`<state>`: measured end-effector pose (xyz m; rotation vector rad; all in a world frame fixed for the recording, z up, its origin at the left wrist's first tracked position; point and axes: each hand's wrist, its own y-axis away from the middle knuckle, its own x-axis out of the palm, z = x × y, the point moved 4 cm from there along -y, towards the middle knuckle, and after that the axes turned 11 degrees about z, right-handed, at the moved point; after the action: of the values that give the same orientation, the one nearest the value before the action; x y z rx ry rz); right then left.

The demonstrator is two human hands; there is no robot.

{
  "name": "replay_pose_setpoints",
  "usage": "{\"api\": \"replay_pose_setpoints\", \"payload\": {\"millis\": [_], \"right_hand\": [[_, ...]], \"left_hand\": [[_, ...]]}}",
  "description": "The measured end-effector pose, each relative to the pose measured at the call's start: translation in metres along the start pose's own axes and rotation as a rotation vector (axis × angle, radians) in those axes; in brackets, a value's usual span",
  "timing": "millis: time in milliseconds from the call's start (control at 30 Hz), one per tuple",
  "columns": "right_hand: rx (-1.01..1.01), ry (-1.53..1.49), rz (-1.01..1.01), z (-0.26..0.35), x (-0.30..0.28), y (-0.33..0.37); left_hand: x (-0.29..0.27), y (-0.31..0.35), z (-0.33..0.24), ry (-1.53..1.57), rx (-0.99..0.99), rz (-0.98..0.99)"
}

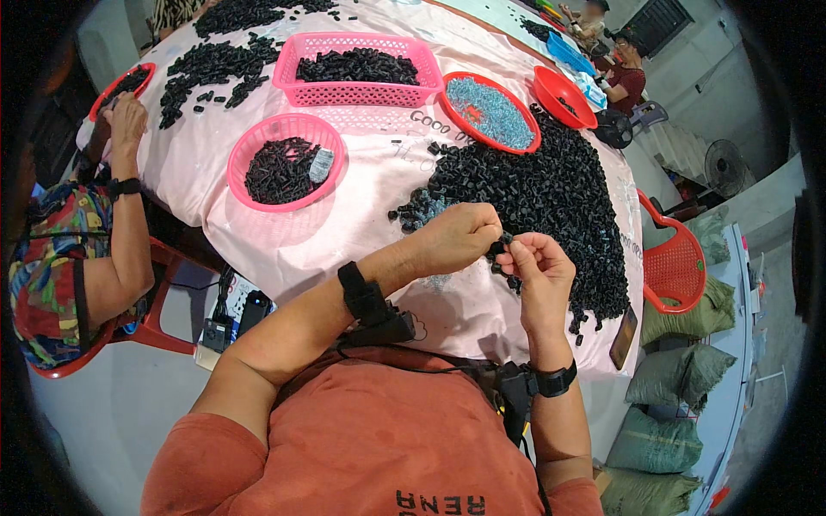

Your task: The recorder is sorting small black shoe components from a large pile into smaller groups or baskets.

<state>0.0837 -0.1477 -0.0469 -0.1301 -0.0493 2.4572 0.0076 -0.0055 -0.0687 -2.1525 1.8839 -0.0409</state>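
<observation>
My left hand (463,234) is closed in a fist, its fingertips meeting those of my right hand over the near edge of a pile. Between them shows a small black plastic piece (506,238), pinched by the thumb and forefinger of my right hand (542,268). What the left fingers grip is hidden. Beyond and right of the hands spreads a large heap of short black plastic pieces (551,185). Small clear bluish pieces (422,209) lie loose by my left hand. More of these fill a red oval tray (446,101) at the heap's far edge.
A round pink basket (237,176) and a rectangular pink basket (288,82) hold black pieces. A red bowl (561,82) stands far right. A phone (625,338) lies at the table's right edge. A co-worker's arm (127,198) reaches in at left. A red chair (675,267) and sacks (658,439) stand right.
</observation>
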Motion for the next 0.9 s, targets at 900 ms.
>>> {"api": "replay_pose_setpoints", "payload": {"millis": [900], "right_hand": [[-0.183, 0.119, -0.068, 0.001, -0.004, 0.003]], "left_hand": [[0.011, 0.000, -0.008, 0.039, 0.014, 0.018]]}}
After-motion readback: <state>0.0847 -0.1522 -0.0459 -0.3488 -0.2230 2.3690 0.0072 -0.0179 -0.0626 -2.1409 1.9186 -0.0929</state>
